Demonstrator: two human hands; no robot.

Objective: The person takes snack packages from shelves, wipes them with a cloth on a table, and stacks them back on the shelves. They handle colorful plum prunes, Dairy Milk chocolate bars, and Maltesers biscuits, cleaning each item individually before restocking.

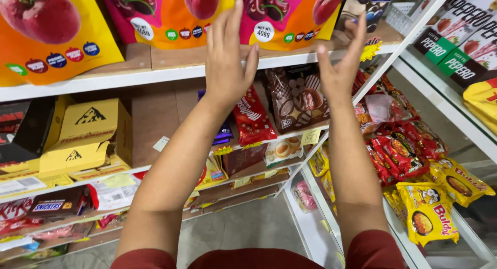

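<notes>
Both my arms reach up toward the top shelf (pixel 155 75). My left hand (pixel 227 56) is open, fingers spread, in front of a pink and orange pouch with cherries (pixel 269 15). My right hand (pixel 341 64) is also open, palm toward the left hand, holding nothing. Between and below the hands stand a brown chocolate packet (pixel 297 95) and a red candy bag (pixel 252 119) on the second shelf. Neither hand touches a package.
Yellow triangular boxes (pixel 88 126) sit at left, with a brown chocolate bar box (pixel 57 204) below. A side rack at right holds red snack bags (pixel 398 155) and yellow noodle packs (pixel 427 212). An orange pouch with an apple (pixel 46 31) stands top left.
</notes>
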